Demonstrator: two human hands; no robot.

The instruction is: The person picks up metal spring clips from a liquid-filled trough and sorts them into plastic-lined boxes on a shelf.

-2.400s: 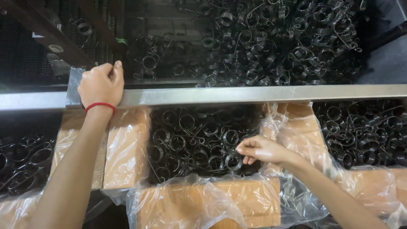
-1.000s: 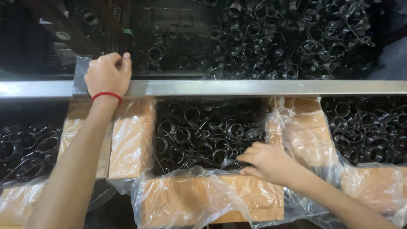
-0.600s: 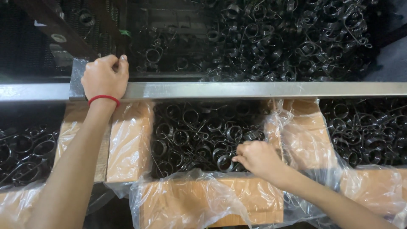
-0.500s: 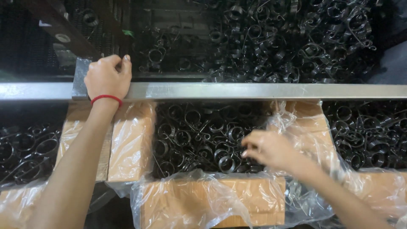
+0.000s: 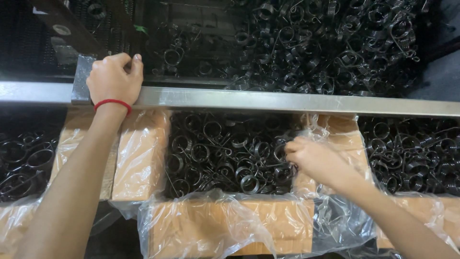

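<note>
My left hand [image 5: 112,77], with a red band at the wrist, grips the top of a long metal rail [image 5: 268,101] that crosses the view. My right hand [image 5: 314,160] reaches into the middle cardboard box [image 5: 143,158], lined with clear plastic and full of dark coiled wire springs [image 5: 215,156]. Its fingers are curled among the springs at the box's right side; whether they pinch one is hidden.
Beyond the rail lies a big heap of the same dark springs [image 5: 326,43]. More plastic-lined boxes of springs stand at the left [image 5: 24,158] and right [image 5: 412,153]. Loose plastic film [image 5: 211,220] drapes over the near box flaps.
My right hand has shifted about at the right side of the middle box, dipping into the springs and lifting slightly. My left hand has stayed on the rail.
</note>
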